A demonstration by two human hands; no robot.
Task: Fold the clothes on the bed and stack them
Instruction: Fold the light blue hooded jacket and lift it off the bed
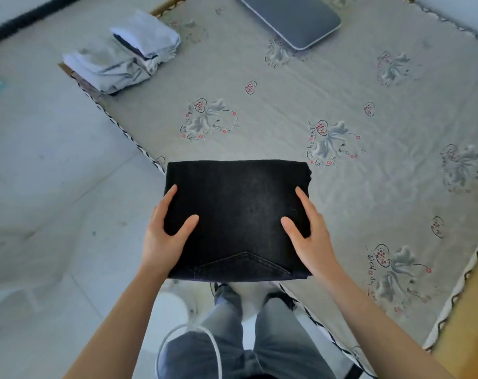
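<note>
Patterned bed (300, 86) carries the grey stack (122, 56) at its far left corner. Black folded jeans (236, 214) hang over the near corner, left hand (168, 228) and right hand (307, 228) gripping opposite edges; slack grip could let folds slip open.

A bed (300, 99) spread with a beige sheet printed with grey flowers and small red hearts, edged in a black-and-white zigzag trim. At the far left corner, a stack of folded clothes (122, 54) in pale grey and white with a dark layer showing between the folds, lying right at the edge of the sheet. Near the far edge, well apart from that stack, a grey pillow (292, 19), set at an angle and cut off by the top of the view
</note>
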